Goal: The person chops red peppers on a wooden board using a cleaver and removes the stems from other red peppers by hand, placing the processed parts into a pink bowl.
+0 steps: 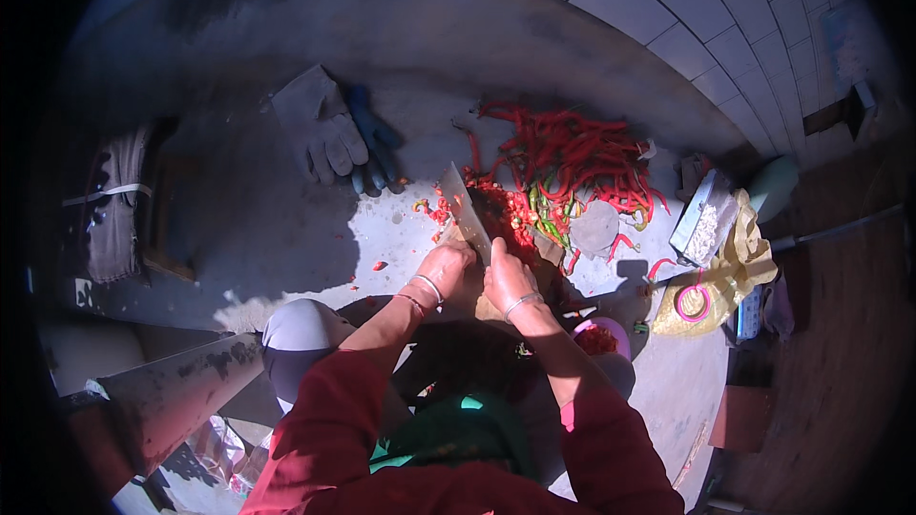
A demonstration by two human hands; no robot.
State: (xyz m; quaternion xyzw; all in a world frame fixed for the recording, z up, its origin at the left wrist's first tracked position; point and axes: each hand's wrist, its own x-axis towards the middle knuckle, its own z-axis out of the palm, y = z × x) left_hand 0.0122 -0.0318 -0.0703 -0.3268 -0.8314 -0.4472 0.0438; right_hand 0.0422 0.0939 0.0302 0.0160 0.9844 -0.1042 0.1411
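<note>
My right hand (509,279) is closed around the handle end of a cleaver (469,213), whose broad metal blade points up and left. Close on its left is my left hand (442,270), fingers curled low by the blade; whether it grips anything is hidden. Under both hands lies a wooden chopping board (489,309), mostly covered. Chopped red chillies (521,214) are heaped right of the blade, and smaller bits (433,213) are scattered to its left. Beyond them rises a pile of whole red chillies (565,150), with several green chillies (547,218) at its near edge.
Grey work gloves (322,129) and a blue glove (376,136) lie at upper left. A strapped cloth bundle (118,214) is farther left. A pink bowl (624,332) holds chopped chilli by my right forearm. Right are a yellowish sack (687,309) and a box (701,218). A tiled wall (637,7) curves behind.
</note>
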